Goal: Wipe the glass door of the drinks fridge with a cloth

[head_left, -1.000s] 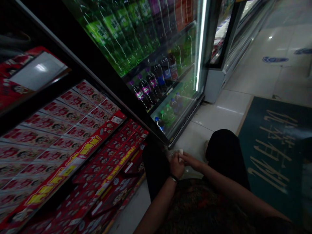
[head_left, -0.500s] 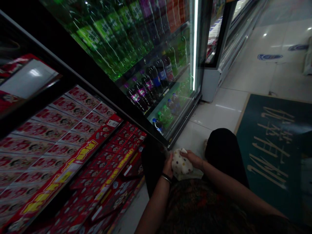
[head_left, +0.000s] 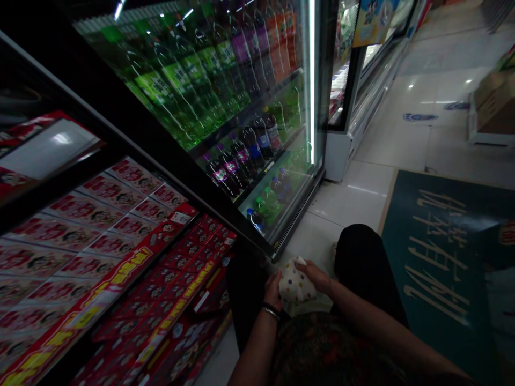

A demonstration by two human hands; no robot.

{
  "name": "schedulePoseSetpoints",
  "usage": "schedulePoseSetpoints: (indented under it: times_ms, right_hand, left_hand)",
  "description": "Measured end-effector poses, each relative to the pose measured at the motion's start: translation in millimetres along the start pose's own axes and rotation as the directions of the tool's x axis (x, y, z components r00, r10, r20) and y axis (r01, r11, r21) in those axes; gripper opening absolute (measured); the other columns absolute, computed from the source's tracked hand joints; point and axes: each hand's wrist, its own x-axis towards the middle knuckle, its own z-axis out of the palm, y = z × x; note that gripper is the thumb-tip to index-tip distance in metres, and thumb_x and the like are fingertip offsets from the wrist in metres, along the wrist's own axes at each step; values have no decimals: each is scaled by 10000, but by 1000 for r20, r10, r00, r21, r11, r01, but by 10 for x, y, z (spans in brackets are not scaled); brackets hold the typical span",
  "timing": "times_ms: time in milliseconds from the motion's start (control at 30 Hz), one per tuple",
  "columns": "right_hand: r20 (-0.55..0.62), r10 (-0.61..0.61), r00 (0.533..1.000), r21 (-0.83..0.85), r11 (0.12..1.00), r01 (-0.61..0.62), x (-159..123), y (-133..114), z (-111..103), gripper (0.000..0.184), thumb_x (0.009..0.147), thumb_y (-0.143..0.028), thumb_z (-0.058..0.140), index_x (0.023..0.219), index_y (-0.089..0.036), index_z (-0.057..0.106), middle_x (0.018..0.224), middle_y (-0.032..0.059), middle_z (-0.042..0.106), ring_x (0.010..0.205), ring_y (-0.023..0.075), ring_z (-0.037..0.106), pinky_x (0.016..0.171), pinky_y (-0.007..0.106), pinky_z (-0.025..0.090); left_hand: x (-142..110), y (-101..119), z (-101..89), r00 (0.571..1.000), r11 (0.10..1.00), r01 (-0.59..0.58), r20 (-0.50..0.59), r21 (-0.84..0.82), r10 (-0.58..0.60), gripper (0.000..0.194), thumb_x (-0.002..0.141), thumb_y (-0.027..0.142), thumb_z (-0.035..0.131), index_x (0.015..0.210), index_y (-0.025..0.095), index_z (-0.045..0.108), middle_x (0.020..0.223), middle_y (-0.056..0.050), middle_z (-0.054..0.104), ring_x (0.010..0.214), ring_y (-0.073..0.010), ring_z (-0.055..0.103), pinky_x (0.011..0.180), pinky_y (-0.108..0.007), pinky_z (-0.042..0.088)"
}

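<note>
Between my two hands is a white cloth with coloured polka dots (head_left: 296, 283), bunched up low in front of my lap. My left hand (head_left: 273, 289), with a dark band at the wrist, grips the cloth's left edge. On its upper right side, my right hand (head_left: 316, 274) pinches the fabric, fingers closed. Under the cloth something pale shows near my shirt, too dim to make out. My dark-trousered knees (head_left: 360, 257) stand on either side of the hands.
A glass-fronted drinks fridge (head_left: 277, 236) with several rows of bottles rises ahead. Red boxed goods (head_left: 173, 289) are stacked at left. On the tiled floor at right lies a green mat (head_left: 434, 257) with lettering. Farther back are a chest freezer (head_left: 338, 153) and a cardboard box (head_left: 497, 102).
The view has tilted up and turned slightly right, so more of the aisle and a cardboard box show. Both hands still hold the dotted cloth, little changed.
</note>
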Motion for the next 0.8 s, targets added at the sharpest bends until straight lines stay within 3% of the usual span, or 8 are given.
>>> schedulePoseSetpoints:
  times_ms: [133, 300, 533, 800]
  right_hand:
    - [-42, 4, 999, 57, 998, -1, 43, -19, -27, 621, 773, -672, 827, 1071, -150, 670, 942, 116, 782, 775, 246, 748, 759, 362, 612]
    - [-66, 10, 998, 89, 996, -5, 32, -77, -25, 573, 835, -611, 797, 1117, -132, 659, 924, 126, 781, 761, 238, 747, 727, 341, 613]
    - [-63, 14, 998, 98, 995, -8, 57, -54, -31, 514, 860, -587, 781, 1071, -137, 652, 917, 122, 777, 766, 252, 759, 742, 353, 619]
    - [-54, 13, 998, 89, 996, -9, 76, -2, -39, 538, 854, -588, 783, 1093, -120, 670, 944, 129, 785, 757, 244, 755, 740, 352, 615]
  left_hand:
    - [-74, 55, 54, 980, 990, 137, 148, -11, -134, 669, 816, 627, 894, 1233, 126, 745, 1137, -193, 802, 1060, -361, 796, 967, -471, 662]
    - [-126, 104, 62, 936, 969, 247, 256, 11, -241, 629, 900, 489, 837, 1338, 63, 689, 1168, -237, 787, 1113, -372, 787, 1058, -503, 633]
    - [-83, 56, 39, 975, 995, 99, 202, -30, -90, 731, 804, 296, 919, 1445, 104, 624, 1218, -211, 787, 1124, -366, 788, 1068, -501, 637]
    - [-23, 0, 28, 995, 1000, 0, 97, -28, 3, 681, 726, 224, 962, 1319, 105, 649, 1222, -216, 784, 1112, -373, 791, 1027, -505, 662]
